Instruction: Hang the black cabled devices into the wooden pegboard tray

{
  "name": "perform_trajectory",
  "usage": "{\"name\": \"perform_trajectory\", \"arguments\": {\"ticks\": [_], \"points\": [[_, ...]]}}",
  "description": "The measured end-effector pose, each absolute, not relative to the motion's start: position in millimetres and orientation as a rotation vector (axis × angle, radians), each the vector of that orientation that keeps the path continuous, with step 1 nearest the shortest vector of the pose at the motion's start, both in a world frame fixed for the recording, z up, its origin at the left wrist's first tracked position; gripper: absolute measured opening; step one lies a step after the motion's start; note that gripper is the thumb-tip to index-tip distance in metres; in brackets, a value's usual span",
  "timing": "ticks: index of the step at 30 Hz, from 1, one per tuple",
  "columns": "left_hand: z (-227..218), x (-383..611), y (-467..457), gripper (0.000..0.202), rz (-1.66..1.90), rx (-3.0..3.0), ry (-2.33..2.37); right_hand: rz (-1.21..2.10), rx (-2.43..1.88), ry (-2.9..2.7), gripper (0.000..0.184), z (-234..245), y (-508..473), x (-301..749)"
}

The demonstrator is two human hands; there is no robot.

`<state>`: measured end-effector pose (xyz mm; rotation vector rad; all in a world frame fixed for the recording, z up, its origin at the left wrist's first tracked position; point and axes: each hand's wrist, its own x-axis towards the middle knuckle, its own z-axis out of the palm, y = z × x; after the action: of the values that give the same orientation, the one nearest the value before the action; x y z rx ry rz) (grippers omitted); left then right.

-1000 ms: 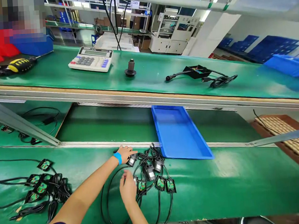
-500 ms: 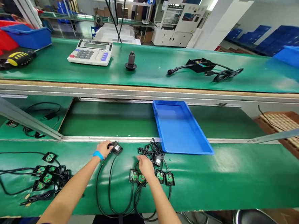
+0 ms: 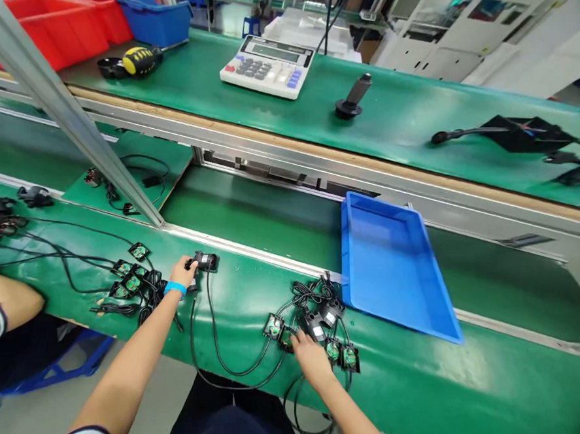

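My left hand [image 3: 181, 274], with a blue wristband, grips a black adapter housing [image 3: 205, 261] bearing a pale label. A second dark piece shows partly beneath this hand. Black cable [image 3: 212, 320] loops from there past the bench's front edge towards open black cases with green circuit boards. At one such circuit board case [image 3: 288, 339], the fingers of my right hand [image 3: 309, 354] are bent onto its edge; the fingertips are partly hidden. Another circuit board case [image 3: 274, 325] lies just left of it. Beyond my right hand are two labelled black housings [image 3: 314, 325] and coiled cables [image 3: 308, 292].
A blue tray [image 3: 396, 263] rests tilted against the bench's back rail. More circuit boards and cables [image 3: 132, 279] lie to the left, near another person's arm [image 3: 10, 299]. The upper shelf holds a calculator [image 3: 268, 68], a yellow-black tool [image 3: 137, 60] and bins [image 3: 155, 19].
The view has swung left and tilted. My left hand still grips a black housing. My right hand has moved from the cables down to the circuit board cases.
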<state>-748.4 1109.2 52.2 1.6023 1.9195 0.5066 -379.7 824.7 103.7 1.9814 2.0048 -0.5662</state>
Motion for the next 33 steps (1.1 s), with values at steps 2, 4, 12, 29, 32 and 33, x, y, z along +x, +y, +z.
{"name": "perform_trajectory", "arguments": {"ticks": [2,4,12,29,32,33], "points": [[51,-747,1108,0.027,0.526,1.576,1.919,-0.490,1.815,2.206,0.049,101,843,-389],[51,-746,1108,0.026,0.539,1.568,1.911,-0.432,1.598,2.384,0.042,97,867,-397],[58,-746,1109,0.022,0.525,1.574,1.903,-0.437,1.220,2.536,0.019,89,935,-400],[47,-744,1104,0.021,0.627,1.443,1.884,-0.353,1.260,2.609,0.026,75,890,-412],[46,-744,1103,0.017,0.664,1.405,1.883,-0.269,1.312,2.655,0.023,69,884,-409],[45,-744,1102,0.016,0.676,1.392,1.882,-0.232,1.335,2.657,0.023,66,880,-404]]}}
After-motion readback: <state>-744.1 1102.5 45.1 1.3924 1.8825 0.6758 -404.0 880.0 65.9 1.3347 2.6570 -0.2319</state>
